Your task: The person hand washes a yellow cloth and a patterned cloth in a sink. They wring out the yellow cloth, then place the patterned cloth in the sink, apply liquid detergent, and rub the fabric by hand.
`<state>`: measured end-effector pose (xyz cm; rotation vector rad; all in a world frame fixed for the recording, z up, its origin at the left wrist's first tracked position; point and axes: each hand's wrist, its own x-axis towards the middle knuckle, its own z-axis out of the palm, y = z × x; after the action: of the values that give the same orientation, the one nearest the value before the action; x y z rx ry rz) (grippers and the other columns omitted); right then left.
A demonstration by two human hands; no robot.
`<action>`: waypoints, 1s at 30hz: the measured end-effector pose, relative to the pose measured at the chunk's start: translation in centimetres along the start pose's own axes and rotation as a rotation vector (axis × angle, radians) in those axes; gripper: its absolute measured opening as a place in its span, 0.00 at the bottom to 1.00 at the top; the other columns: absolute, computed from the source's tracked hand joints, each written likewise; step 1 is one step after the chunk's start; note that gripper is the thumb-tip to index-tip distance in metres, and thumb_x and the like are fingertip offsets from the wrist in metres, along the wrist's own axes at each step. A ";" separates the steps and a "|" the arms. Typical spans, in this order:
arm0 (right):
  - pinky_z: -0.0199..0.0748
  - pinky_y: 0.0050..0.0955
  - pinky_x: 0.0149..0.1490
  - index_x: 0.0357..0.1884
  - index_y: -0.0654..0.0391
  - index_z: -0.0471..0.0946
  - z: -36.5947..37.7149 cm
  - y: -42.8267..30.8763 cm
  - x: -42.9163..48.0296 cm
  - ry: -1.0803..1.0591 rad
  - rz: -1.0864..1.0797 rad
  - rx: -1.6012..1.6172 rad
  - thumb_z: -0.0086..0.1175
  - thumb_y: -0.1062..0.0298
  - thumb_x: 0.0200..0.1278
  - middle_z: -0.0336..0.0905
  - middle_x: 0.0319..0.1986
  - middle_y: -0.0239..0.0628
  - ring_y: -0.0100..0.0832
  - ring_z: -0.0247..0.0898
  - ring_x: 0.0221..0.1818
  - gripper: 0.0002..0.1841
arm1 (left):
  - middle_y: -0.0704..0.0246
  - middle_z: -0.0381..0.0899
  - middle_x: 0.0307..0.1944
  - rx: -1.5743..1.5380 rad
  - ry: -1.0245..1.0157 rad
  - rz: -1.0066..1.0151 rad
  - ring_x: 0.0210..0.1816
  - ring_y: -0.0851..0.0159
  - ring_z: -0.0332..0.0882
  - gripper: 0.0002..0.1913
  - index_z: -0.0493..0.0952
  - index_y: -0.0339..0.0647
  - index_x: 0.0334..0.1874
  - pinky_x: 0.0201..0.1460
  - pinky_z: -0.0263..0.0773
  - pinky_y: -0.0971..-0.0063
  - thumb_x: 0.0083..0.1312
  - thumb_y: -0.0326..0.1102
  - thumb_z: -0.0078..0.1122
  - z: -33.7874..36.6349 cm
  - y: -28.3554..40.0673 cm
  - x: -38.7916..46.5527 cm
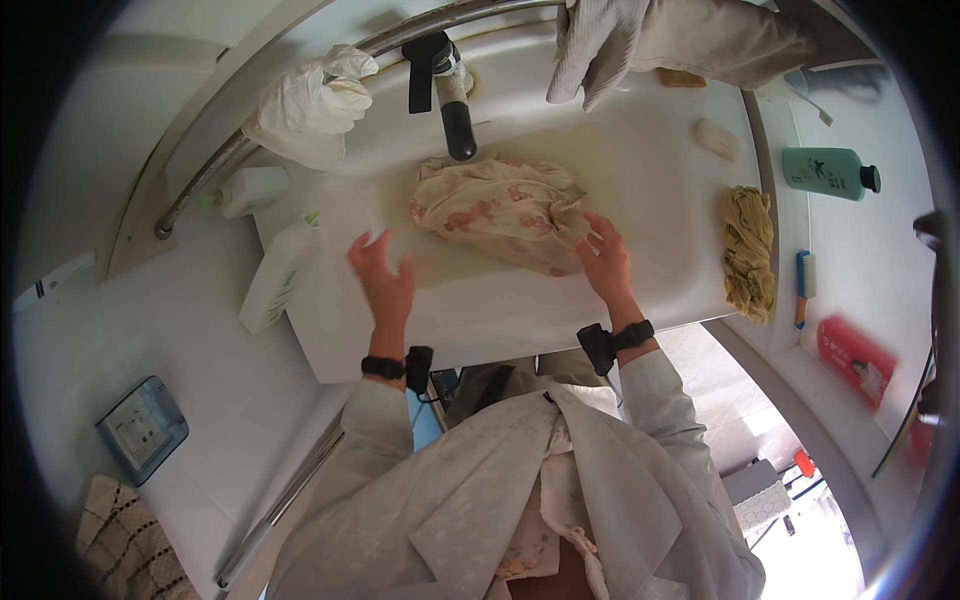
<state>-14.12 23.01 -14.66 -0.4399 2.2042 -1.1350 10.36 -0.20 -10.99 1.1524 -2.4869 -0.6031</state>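
A bundle of cream cloth with pink flower prints (502,214) lies in yellowish water in the white sink (675,277), below the black-tipped faucet (457,127). Raised to the left of the cloth, my left hand (384,281) has its fingers apart and holds nothing; it looks slightly blurred. My right hand (606,259) is at the cloth's right end with curled, spread fingers and nothing gripped; whether its fingertips touch the fabric I cannot tell. Both wrists carry black straps with small black boxes.
White bottles (277,270) stand left of the basin. A white plastic bag (311,109) and grey garments (675,37) hang on the metal rail. Along the right are a soap bar (716,139), a yellow cloth (748,255), a green bottle (825,172) and a blue brush (805,277).
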 end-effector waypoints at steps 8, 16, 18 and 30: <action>0.73 0.39 0.51 0.51 0.52 0.75 1.1 1.2 2.4 -0.096 -0.226 -0.231 0.56 0.66 0.55 0.78 0.45 0.47 0.47 0.74 0.50 0.19 | 0.58 0.65 0.60 0.688 0.205 -0.149 0.65 0.51 0.57 0.46 0.59 0.48 0.69 0.63 0.54 0.49 0.46 0.45 0.72 -12.2 -6.5 1.4; 0.70 0.42 0.54 0.45 0.55 0.77 1.5 0.0 4.5 -0.226 -0.036 -0.653 0.54 0.63 0.57 0.77 0.43 0.45 0.48 0.73 0.48 0.14 | 0.56 0.70 0.54 0.693 -0.151 -0.188 0.57 0.49 0.65 0.42 0.66 0.42 0.62 0.59 0.58 0.49 0.42 0.45 0.75 -14.7 -12.0 4.1; 0.69 0.42 0.55 0.47 0.56 0.77 0.1 -0.3 3.1 -0.096 -0.126 -0.543 0.55 0.66 0.56 0.76 0.44 0.48 0.49 0.72 0.48 0.16 | 0.55 0.71 0.52 0.520 -0.159 -0.170 0.55 0.48 0.67 0.38 0.68 0.40 0.58 0.57 0.61 0.53 0.44 0.43 0.74 -14.6 -12.2 4.2; 0.69 0.37 0.55 0.50 0.57 0.76 0.7 -4.6 -1.8 -0.149 -0.372 -0.118 0.57 0.70 0.56 0.76 0.46 0.46 0.46 0.71 0.52 0.18 | 0.63 0.72 0.43 0.558 -0.358 0.010 0.45 0.53 0.72 0.30 0.71 0.40 0.49 0.46 0.70 0.60 0.44 0.41 0.74 -14.0 -1.7 3.5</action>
<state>-12.18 20.92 -10.57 -0.9850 2.1176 -1.1176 15.78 -7.21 0.48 1.3056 -3.0873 -0.1057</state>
